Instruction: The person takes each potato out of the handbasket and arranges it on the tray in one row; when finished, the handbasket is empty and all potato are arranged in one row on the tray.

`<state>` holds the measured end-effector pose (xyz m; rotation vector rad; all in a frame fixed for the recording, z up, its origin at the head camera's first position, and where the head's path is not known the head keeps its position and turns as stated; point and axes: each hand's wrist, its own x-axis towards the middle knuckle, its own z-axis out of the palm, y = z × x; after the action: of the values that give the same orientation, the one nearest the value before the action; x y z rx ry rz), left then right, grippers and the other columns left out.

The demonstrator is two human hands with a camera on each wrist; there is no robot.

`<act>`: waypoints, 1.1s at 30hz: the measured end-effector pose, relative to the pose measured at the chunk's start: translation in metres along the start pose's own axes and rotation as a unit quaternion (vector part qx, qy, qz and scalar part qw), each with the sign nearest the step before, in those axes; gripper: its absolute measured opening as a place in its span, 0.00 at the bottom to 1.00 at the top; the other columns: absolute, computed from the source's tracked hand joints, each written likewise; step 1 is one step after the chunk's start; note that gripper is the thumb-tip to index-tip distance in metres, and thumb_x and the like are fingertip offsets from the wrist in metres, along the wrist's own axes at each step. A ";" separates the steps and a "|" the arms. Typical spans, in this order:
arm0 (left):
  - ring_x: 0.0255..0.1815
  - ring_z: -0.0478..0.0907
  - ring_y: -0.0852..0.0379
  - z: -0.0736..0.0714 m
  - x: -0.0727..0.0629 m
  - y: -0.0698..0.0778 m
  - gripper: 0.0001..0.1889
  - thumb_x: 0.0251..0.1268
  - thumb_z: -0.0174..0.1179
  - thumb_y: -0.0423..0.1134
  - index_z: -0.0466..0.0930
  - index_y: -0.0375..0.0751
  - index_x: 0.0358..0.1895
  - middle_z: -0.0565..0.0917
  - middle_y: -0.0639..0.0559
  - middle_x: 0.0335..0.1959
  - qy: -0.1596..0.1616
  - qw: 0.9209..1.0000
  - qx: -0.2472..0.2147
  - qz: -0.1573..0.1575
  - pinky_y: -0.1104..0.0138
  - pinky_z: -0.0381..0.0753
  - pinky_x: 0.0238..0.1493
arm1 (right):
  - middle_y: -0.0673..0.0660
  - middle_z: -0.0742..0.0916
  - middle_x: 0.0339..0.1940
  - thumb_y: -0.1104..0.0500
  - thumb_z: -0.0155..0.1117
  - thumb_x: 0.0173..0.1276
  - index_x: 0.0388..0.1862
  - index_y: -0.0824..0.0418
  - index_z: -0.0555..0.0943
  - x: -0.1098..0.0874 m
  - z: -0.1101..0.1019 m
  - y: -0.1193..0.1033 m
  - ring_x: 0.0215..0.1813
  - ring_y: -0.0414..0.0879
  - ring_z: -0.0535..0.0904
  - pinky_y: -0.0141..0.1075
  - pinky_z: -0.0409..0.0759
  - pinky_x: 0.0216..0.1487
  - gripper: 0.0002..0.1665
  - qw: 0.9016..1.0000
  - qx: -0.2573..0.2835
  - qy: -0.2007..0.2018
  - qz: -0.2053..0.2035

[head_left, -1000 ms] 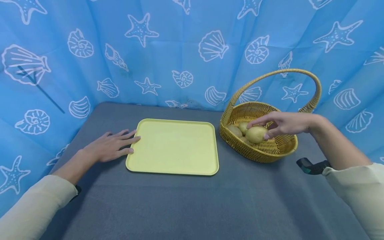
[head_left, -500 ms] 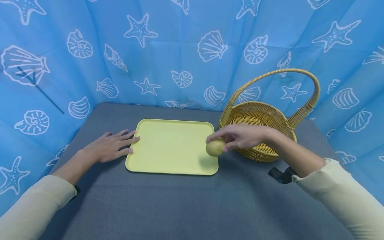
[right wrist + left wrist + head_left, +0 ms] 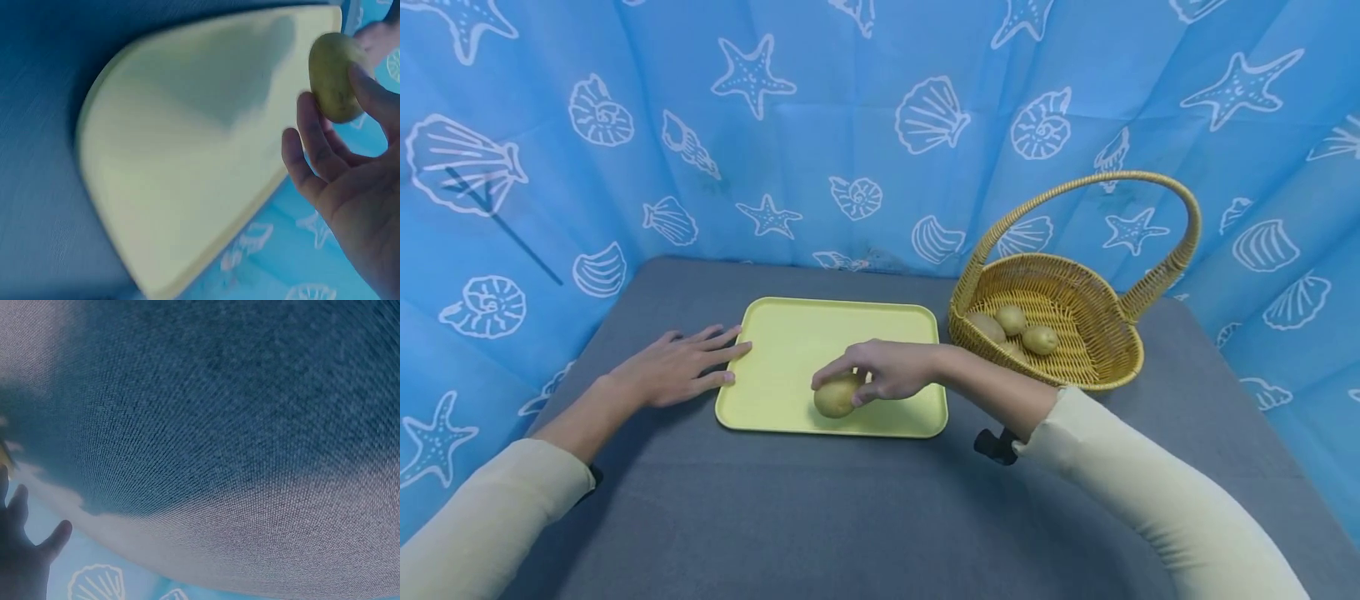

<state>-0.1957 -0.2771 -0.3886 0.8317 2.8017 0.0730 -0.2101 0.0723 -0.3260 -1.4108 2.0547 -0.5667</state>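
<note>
Between the thumb and fingers of my right hand [image 3: 891, 367] a potato [image 3: 837, 397] is pinched, above the front middle of the yellow tray [image 3: 782, 333]. The right wrist view shows the same potato [image 3: 334, 78] held off the tray [image 3: 175, 187], with a shadow below it. My left hand [image 3: 681, 367] lies with spread fingers, its fingertips touching the tray's left edge. Only part of the left hand [image 3: 25, 544] appears in the left wrist view. Several more potatoes [image 3: 1040, 340] lie in the left part of a wicker basket [image 3: 1093, 312].
The basket, with its tall arched handle [image 3: 1078, 181], stands right of the tray. A grey cloth covers the table [image 3: 760, 517]. Behind it hangs a blue curtain [image 3: 820, 142] with white shells and starfish.
My right hand has carried the potato leftward out of the basket, past the tray's right edge, to over its middle. The left hand has stayed in place.
</note>
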 end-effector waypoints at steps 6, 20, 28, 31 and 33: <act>0.78 0.52 0.36 0.001 0.000 -0.001 0.32 0.78 0.40 0.63 0.59 0.55 0.79 0.55 0.46 0.80 0.000 1.000 0.001 0.000 0.29 0.55 0.64 | 0.53 0.77 0.69 0.69 0.64 0.70 0.72 0.60 0.71 0.036 0.018 0.001 0.67 0.42 0.72 0.31 0.72 0.62 0.32 0.999 0.010 0.039 -0.014; 0.78 0.52 0.36 0.004 0.000 -0.003 0.32 0.78 0.39 0.63 0.59 0.56 0.78 0.55 0.46 0.80 0.004 1.000 0.000 0.004 0.29 0.56 0.63 | 0.57 0.82 0.62 0.64 0.63 0.72 0.75 0.60 0.68 0.086 0.045 -0.006 0.47 0.40 0.77 0.28 0.72 0.50 0.34 0.996 0.023 0.084 0.025; 0.78 0.52 0.36 0.004 0.000 -0.004 0.31 0.78 0.40 0.62 0.59 0.56 0.78 0.55 0.47 0.80 0.008 1.000 0.002 0.006 0.29 0.57 0.63 | 0.57 0.84 0.57 0.57 0.67 0.71 0.67 0.65 0.75 0.097 0.048 -0.016 0.56 0.43 0.80 0.31 0.75 0.57 0.28 0.989 -0.069 0.114 0.057; 0.78 0.52 0.37 0.004 0.000 -0.003 0.31 0.78 0.40 0.63 0.59 0.57 0.78 0.55 0.47 0.80 0.007 1.000 0.002 0.004 0.29 0.57 0.62 | 0.54 0.84 0.50 0.54 0.67 0.71 0.67 0.64 0.76 0.101 0.050 -0.019 0.47 0.40 0.77 0.28 0.73 0.49 0.29 0.985 -0.100 0.121 0.067; 0.78 0.52 0.37 0.004 0.000 -0.003 0.32 0.78 0.39 0.63 0.59 0.57 0.78 0.55 0.47 0.80 0.008 1.000 0.003 0.003 0.29 0.57 0.62 | 0.52 0.83 0.45 0.53 0.67 0.71 0.67 0.64 0.76 0.103 0.051 -0.019 0.42 0.39 0.74 0.27 0.71 0.43 0.30 0.983 -0.113 0.124 0.072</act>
<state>-0.1968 -0.2798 -0.3925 0.8449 2.8163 0.0744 -0.1909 -0.0319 -0.3747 -1.3549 2.4635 -0.4799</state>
